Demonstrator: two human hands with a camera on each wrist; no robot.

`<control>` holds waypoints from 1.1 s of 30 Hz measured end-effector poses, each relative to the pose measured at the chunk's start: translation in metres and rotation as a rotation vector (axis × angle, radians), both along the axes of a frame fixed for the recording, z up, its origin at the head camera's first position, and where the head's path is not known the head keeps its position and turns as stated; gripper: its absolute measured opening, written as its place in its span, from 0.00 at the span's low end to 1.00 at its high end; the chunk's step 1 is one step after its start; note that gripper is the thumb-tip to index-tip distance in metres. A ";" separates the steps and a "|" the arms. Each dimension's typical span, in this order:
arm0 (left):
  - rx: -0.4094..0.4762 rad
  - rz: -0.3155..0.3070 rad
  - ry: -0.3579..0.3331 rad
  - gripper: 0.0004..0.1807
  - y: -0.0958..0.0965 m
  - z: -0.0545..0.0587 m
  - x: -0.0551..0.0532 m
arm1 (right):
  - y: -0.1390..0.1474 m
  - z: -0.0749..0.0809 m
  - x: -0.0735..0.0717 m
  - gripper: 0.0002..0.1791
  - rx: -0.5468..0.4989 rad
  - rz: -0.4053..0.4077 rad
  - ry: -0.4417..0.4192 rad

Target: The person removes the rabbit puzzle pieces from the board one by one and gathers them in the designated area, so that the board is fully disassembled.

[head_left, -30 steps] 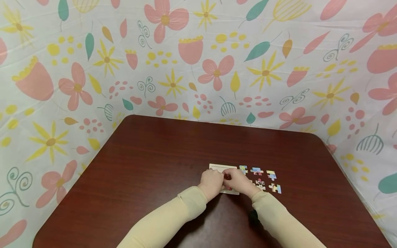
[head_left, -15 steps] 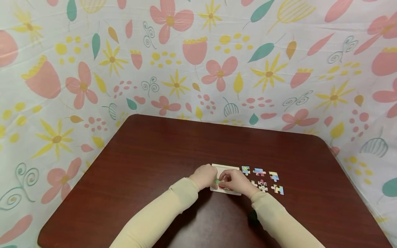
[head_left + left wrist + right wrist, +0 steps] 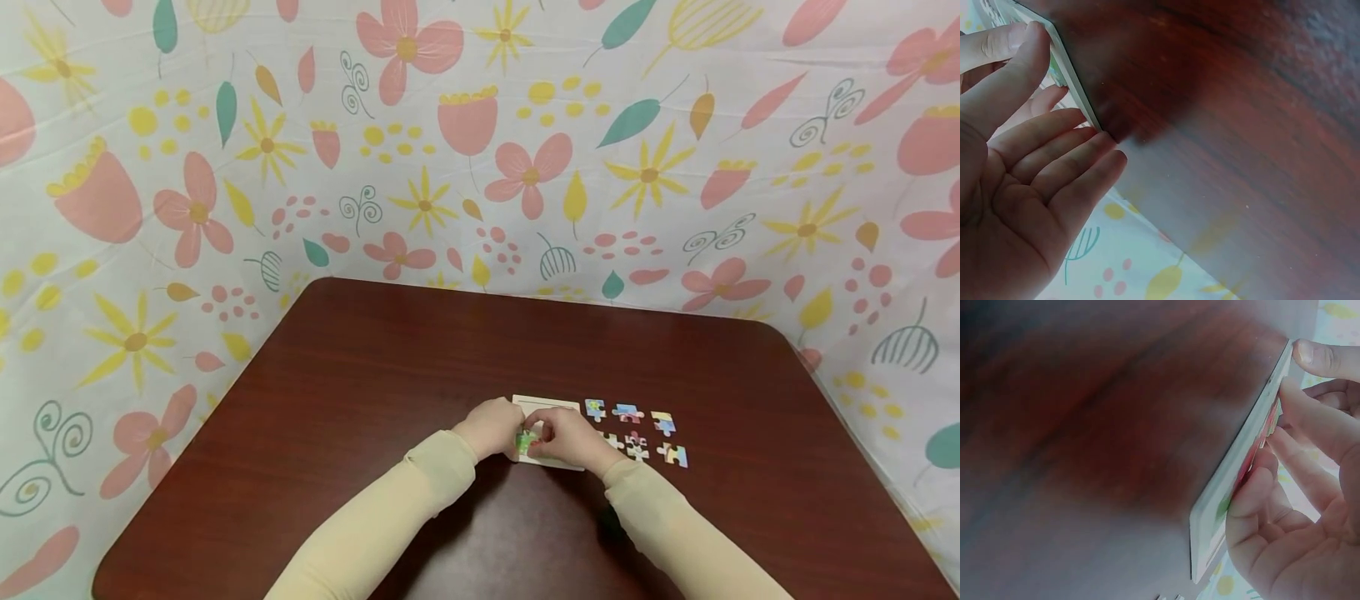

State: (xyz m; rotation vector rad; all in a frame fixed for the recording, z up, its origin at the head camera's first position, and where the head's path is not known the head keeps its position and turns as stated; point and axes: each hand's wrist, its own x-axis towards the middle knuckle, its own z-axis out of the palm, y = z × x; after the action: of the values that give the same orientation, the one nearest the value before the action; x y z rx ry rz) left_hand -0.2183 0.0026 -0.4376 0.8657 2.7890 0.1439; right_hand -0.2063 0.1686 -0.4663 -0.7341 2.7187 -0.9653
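A small pale puzzle board (image 3: 551, 402) lies on the brown table, with green and red picture parts on it. My left hand (image 3: 491, 427) is at the board's left side; in the left wrist view its fingers (image 3: 1079, 159) are fairly straight and touch the board's edge (image 3: 1079, 94). My right hand (image 3: 573, 437) is over the board and pinches a small puzzle piece (image 3: 1277, 419), mostly hidden by the fingers. A green picture part (image 3: 525, 442) shows between the two hands. In the right wrist view, red and green print shows along the board's face.
Right of the board lie several loose puzzle pieces, among them a blue one (image 3: 627, 412), a yellow-blue one (image 3: 663, 422) and a multicoloured one (image 3: 673, 454). A dark object (image 3: 611, 523) is partly hidden by the right forearm. A floral cloth (image 3: 480, 167) hangs behind the table (image 3: 360, 375).
My left hand has drawn back leftward from the right hand's fingertips, uncovering green print on the board. My right hand stays over the board. The loose pieces keep their arrangement.
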 end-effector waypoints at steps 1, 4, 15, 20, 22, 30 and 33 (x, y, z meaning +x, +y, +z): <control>0.001 0.001 -0.004 0.13 0.000 0.000 0.000 | 0.000 0.001 0.000 0.16 0.004 -0.003 -0.001; 0.005 0.003 -0.009 0.13 -0.001 -0.001 0.000 | -0.002 0.002 0.000 0.15 0.010 -0.006 -0.008; 0.010 -0.002 0.007 0.14 -0.002 -0.002 0.000 | -0.005 0.005 0.003 0.15 0.022 0.003 0.030; 0.008 -0.003 0.006 0.14 -0.002 -0.003 0.000 | -0.005 0.005 0.003 0.15 0.018 -0.011 0.015; 0.005 -0.006 0.010 0.14 -0.002 -0.003 0.000 | -0.004 0.004 0.002 0.15 0.012 -0.016 0.017; 0.001 -0.004 0.027 0.14 -0.002 -0.006 -0.001 | -0.004 0.003 -0.001 0.05 -0.013 -0.066 0.013; -0.001 -0.002 0.032 0.15 -0.002 -0.005 0.000 | -0.003 0.003 -0.002 0.05 -0.028 -0.081 -0.004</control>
State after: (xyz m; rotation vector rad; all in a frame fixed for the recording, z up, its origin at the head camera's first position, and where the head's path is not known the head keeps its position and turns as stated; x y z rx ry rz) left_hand -0.2186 0.0009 -0.4427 0.8786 2.8171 0.1301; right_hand -0.2084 0.1653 -0.4638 -0.6303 2.7559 -1.0230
